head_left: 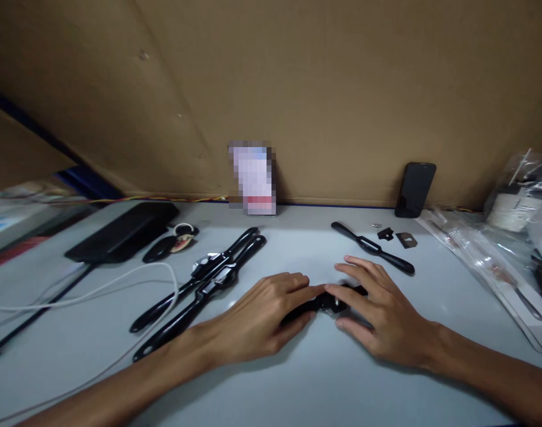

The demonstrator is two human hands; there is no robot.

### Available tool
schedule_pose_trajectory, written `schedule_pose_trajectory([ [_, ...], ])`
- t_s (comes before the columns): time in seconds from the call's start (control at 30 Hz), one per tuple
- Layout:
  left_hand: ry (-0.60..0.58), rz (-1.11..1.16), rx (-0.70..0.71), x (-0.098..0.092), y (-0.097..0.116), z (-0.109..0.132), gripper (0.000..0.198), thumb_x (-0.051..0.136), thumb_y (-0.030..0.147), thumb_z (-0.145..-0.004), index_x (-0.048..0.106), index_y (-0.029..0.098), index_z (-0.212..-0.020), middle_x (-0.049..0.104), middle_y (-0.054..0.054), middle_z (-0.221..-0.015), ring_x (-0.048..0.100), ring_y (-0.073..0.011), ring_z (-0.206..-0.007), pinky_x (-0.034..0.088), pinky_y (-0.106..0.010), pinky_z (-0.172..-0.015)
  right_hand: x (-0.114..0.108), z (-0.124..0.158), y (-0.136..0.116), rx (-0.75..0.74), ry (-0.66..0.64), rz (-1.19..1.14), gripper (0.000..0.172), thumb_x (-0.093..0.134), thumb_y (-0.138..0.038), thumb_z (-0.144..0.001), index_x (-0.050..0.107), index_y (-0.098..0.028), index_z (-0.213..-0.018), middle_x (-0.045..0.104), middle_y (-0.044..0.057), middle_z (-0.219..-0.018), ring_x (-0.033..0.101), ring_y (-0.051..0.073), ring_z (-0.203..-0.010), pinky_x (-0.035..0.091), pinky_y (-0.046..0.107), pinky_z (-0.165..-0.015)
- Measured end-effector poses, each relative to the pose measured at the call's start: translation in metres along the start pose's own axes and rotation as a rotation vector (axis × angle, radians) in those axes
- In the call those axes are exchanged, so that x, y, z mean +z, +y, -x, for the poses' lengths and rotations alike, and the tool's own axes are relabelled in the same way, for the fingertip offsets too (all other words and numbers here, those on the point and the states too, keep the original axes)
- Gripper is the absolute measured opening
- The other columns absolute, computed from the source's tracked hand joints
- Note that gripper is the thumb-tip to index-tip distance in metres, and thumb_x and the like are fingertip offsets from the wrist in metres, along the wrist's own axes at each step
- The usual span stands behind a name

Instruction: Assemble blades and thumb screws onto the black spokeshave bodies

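A black spokeshave [331, 303] lies low over the table in front of me, its middle part and a small shiny screw showing between my hands. My left hand [264, 314] is closed around one of its handles, index finger stretched along the top. Over the other end, my right hand [378, 308] has its fingers spread, with thumb and index finger on either side of the screw; whether they touch it I cannot tell. Two assembled black spokeshaves [204, 287] lie side by side on the left. Beyond my right hand sits a bare spokeshave body [373, 247].
Near the bare body lie a small screw [376, 225], a black cap [385, 233] and a flat blade [406, 239]. A dark phone [415, 190] and a lit, blurred screen [258, 181] lean on the cardboard wall. Left are a black case [124, 231] and white cable [175, 284]; right, plastic-wrapped packs [480, 261].
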State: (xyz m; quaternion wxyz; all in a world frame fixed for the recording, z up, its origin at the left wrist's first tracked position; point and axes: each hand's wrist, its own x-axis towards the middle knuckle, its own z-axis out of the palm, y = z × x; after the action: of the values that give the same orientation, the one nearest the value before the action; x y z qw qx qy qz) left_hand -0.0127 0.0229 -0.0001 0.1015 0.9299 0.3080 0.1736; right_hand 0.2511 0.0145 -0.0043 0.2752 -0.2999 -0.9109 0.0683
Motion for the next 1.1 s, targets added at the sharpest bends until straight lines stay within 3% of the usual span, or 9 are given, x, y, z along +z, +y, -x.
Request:
schedule_pose_trajectory([
  [0.1, 0.004, 0.003, 0.003, 0.000, 0.000, 0.000, 0.036, 0.053, 0.018, -0.104, 0.064, 0.016, -0.139, 0.069, -0.007, -0.093, 0.065, -0.0226, -0.077, 0.050, -0.033, -0.068, 0.001, -0.001, 0.002, -0.130, 0.034, 0.051, 0.023, 0.059, -0.015, -0.104, 0.072, -0.014, -0.123, 0.074, 0.015, -0.127, 0.058, 0.036, -0.138, 0.053, 0.057, -0.111],
  [0.2, -0.010, 0.008, 0.014, 0.000, 0.001, 0.000, 0.037, 0.052, 0.018, -0.105, 0.063, 0.016, -0.141, 0.071, -0.006, -0.092, 0.066, -0.0234, -0.077, 0.050, -0.035, -0.068, 0.003, -0.001, 0.003, -0.218, 0.087, 0.047, 0.021, 0.053, -0.011, -0.107, 0.073, -0.013, -0.115, 0.078, 0.013, -0.114, 0.066, 0.030, -0.126, 0.054, 0.051, -0.109],
  [0.27, -0.016, 0.021, 0.021, 0.000, 0.001, 0.000, 0.038, 0.051, 0.017, -0.105, 0.061, 0.016, -0.143, 0.072, -0.006, -0.090, 0.066, -0.0233, -0.077, 0.051, -0.035, -0.068, 0.003, -0.002, 0.003, -0.187, 0.095, -0.038, 0.019, 0.056, -0.015, -0.108, 0.074, -0.016, -0.115, 0.077, 0.011, -0.113, 0.067, 0.028, -0.120, 0.056, 0.049, -0.105],
  [0.4, -0.009, 0.040, 0.025, 0.001, 0.001, 0.001, 0.042, 0.052, 0.017, -0.104, 0.059, 0.017, -0.145, 0.073, -0.005, -0.091, 0.067, -0.0228, -0.077, 0.052, -0.035, -0.068, 0.002, -0.003, 0.003, 0.020, 0.067, -0.146, 0.013, 0.067, -0.027, -0.104, 0.078, -0.021, -0.106, 0.072, 0.008, -0.101, 0.065, 0.024, -0.099, 0.057, 0.044, -0.088],
  [0.5, -0.012, 0.021, 0.029, 0.001, 0.001, 0.001, 0.042, 0.052, 0.016, -0.104, 0.059, 0.015, -0.145, 0.073, -0.005, -0.090, 0.067, -0.0231, -0.075, 0.052, -0.035, -0.067, 0.001, -0.003, 0.001, 0.039, 0.049, -0.120, 0.016, 0.064, -0.024, -0.105, 0.077, -0.019, -0.099, 0.067, 0.005, -0.089, 0.061, 0.022, -0.086, 0.052, 0.041, -0.080],
  [0.73, -0.002, 0.032, 0.020, 0.002, -0.001, 0.001, 0.042, 0.052, 0.017, -0.104, 0.060, 0.016, -0.145, 0.073, -0.005, -0.088, 0.067, -0.0227, -0.074, 0.052, -0.034, -0.067, 0.002, -0.003, -0.001, -0.165, -0.013, 0.014, 0.024, 0.048, -0.016, -0.107, 0.072, -0.015, -0.107, 0.073, 0.014, -0.106, 0.062, 0.027, -0.099, 0.054, 0.044, -0.086],
  [0.93, -0.010, 0.034, 0.024, 0.001, -0.001, 0.000, 0.040, 0.049, 0.018, -0.106, 0.062, 0.014, -0.143, 0.074, -0.007, -0.091, 0.068, -0.0239, -0.077, 0.053, -0.035, -0.068, 0.000, -0.004, -0.005, -0.424, 0.139, 0.153, 0.027, 0.048, -0.003, -0.101, 0.073, -0.013, -0.098, 0.078, 0.015, -0.093, 0.068, 0.024, -0.080, 0.056, 0.040, -0.070],
  [1.0, -0.011, 0.038, 0.019, 0.001, 0.000, -0.001, 0.040, 0.050, 0.018, -0.105, 0.062, 0.015, -0.143, 0.075, -0.007, -0.091, 0.069, -0.0229, -0.078, 0.053, -0.034, -0.069, -0.003, -0.004, -0.009, -0.357, 0.195, 0.004, 0.028, 0.047, -0.003, -0.102, 0.072, -0.016, -0.103, 0.079, 0.014, -0.098, 0.071, 0.023, -0.083, 0.058, 0.039, -0.072],
  [1.1, -0.009, 0.036, 0.013, 0.000, 0.001, -0.001, 0.040, 0.051, 0.019, -0.105, 0.063, 0.016, -0.143, 0.075, -0.006, -0.089, 0.069, -0.0221, -0.076, 0.053, -0.033, -0.068, -0.007, -0.007, -0.010, 0.057, 0.231, -0.317, 0.020, 0.053, -0.012, -0.103, 0.070, -0.021, -0.102, 0.079, 0.006, -0.096, 0.074, 0.020, -0.084, 0.060, 0.035, -0.074],
])
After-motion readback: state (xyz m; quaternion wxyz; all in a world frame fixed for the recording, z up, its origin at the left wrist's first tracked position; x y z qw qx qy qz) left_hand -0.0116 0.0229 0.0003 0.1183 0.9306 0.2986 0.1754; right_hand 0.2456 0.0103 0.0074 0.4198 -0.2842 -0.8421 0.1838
